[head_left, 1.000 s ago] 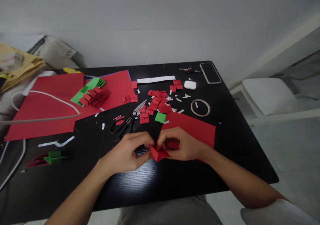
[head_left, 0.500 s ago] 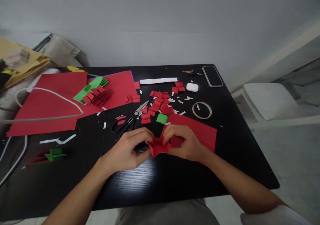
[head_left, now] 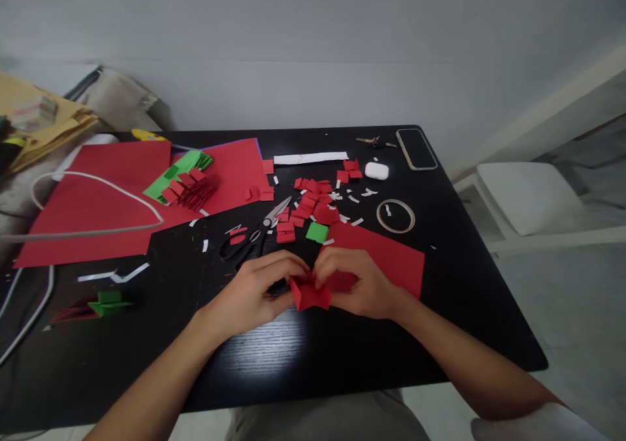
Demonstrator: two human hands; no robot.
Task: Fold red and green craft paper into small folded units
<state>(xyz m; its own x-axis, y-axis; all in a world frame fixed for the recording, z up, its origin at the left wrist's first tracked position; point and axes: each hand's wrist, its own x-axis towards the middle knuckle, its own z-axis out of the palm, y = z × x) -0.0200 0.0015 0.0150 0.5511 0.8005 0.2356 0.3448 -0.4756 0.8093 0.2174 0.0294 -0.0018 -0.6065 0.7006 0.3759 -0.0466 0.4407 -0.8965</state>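
Observation:
Both my hands meet over the near middle of the black table [head_left: 342,356]. My left hand [head_left: 254,294] and my right hand [head_left: 359,284] pinch a small folded red paper piece [head_left: 309,295] between their fingertips. Under my right hand lies a red paper sheet [head_left: 391,255]. Just beyond my hands lie black-handled scissors [head_left: 249,239], a small green paper square [head_left: 317,232] and a scatter of several small folded red paper pieces [head_left: 308,203].
Large red sheets [head_left: 98,199] with green and red folded pieces [head_left: 183,180] cover the left. A tape ring [head_left: 395,215], earbuds case [head_left: 376,170], phone [head_left: 416,148], keys [head_left: 374,142] and white paper strip [head_left: 310,158] lie at the back right. A white cable [head_left: 88,232] loops at left. A white chair [head_left: 528,196] stands to the right.
My fingers have worked the red piece: it looked like a flat triangle, then opened up, and now sits as a more compact folded shape. My hands stayed in place.

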